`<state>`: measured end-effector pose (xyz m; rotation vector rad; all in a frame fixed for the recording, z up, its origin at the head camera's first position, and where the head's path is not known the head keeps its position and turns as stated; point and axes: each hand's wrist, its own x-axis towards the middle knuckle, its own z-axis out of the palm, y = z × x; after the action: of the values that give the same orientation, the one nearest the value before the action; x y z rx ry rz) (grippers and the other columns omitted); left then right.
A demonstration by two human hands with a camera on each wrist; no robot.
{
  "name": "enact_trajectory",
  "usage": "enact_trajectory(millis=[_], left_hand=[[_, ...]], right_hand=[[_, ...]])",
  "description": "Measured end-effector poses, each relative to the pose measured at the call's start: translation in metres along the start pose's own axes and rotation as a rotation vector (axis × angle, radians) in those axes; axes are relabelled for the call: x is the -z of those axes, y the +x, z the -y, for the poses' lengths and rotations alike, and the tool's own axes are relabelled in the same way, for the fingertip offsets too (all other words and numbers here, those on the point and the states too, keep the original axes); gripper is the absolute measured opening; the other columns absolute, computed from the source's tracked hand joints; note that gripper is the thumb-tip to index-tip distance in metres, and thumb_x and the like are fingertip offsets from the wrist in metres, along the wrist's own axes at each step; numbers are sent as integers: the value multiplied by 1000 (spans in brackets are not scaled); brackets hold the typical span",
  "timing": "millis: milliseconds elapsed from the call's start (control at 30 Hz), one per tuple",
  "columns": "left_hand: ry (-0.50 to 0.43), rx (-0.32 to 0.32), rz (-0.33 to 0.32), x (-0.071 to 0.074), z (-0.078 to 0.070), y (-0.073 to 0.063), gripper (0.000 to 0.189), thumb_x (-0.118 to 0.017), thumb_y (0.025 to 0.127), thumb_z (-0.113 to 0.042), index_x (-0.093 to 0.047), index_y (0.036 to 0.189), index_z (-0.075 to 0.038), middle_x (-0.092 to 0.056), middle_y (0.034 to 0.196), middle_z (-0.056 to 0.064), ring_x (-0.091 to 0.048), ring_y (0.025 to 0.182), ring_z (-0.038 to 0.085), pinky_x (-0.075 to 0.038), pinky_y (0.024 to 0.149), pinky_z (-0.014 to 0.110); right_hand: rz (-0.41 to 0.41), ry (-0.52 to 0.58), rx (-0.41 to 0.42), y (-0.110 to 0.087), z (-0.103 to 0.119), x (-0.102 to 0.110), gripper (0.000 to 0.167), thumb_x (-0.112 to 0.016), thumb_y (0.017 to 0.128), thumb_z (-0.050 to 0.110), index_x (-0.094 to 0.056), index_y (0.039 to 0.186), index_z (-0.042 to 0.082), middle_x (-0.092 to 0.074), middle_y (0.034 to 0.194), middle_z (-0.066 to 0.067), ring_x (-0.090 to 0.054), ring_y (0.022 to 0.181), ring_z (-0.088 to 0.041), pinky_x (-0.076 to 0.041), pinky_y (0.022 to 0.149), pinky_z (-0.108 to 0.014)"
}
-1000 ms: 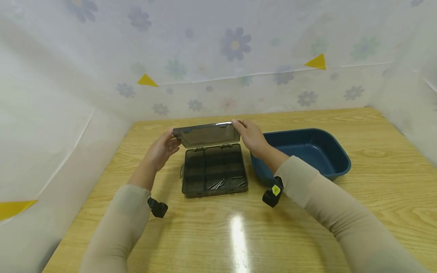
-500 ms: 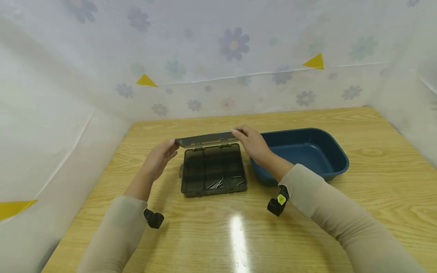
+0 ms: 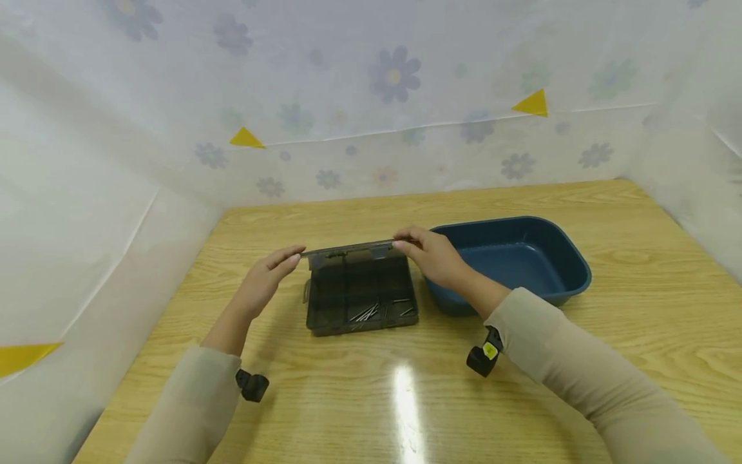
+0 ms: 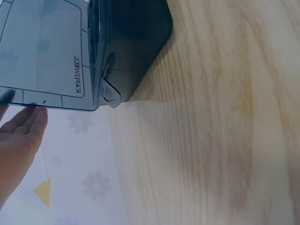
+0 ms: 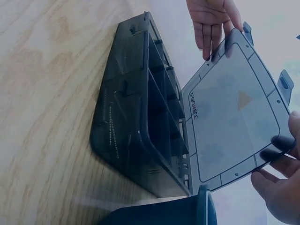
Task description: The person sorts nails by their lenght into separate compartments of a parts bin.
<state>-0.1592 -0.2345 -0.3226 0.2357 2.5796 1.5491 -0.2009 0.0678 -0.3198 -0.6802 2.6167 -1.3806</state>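
A dark translucent compartment box (image 3: 364, 327) stands on the table, its hinged lid (image 5: 220, 126) raised and tilted over it. Through the front compartments show several thin metal rods (image 3: 365, 314). My left hand (image 3: 262, 278) touches the lid's left corner with nearly straight fingers; in the right wrist view two fingertips show darkly through the plastic. At the opposite corner my right hand (image 3: 437, 258) pinches the lid between thumb and fingers. The hinges at the back are partly hidden behind the lid in the head view.
A deep blue basin (image 3: 516, 263) stands close to the box's right side, under my right forearm. The wooden table (image 3: 324, 393) stretches in front of the box. White flowered sheeting (image 3: 348, 164) hangs behind the table and along its sides.
Both hands have come down and towards me with the lid, which has swung forward from its more upright position. The box, rods and basin have stayed in place.
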Motion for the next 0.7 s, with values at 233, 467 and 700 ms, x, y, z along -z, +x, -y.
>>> enact_trajectory(millis=[233, 467, 700], left_hand=[[82, -27, 24, 0, 4, -9, 57, -41, 86, -48, -36, 133, -15, -29, 137, 4, -24, 124, 26, -22, 96, 48], [157, -26, 55, -6, 10, -16, 54, -43, 86, -45, -36, 132, -17, -24, 139, 2, -25, 124, 25, -27, 94, 47], [125, -41, 65, -14, 13, -21, 53, -48, 85, -41, -39, 130, -15, -20, 141, 5, -27, 123, 24, -32, 92, 44]], right_hand=[[31, 16, -1, -10, -3, -3, 40, -45, 88, 36, -49, 120, 13, -50, 117, -3, -47, 103, -20, -41, 81, -39], [13, -40, 52, -21, -3, -14, 38, -45, 90, 27, -47, 122, 8, -40, 129, -10, -45, 106, -28, -38, 84, -42], [24, -18, 31, -28, -3, -24, 39, -47, 90, 22, -44, 126, 7, -33, 134, -12, -32, 120, -28, -33, 90, -45]])
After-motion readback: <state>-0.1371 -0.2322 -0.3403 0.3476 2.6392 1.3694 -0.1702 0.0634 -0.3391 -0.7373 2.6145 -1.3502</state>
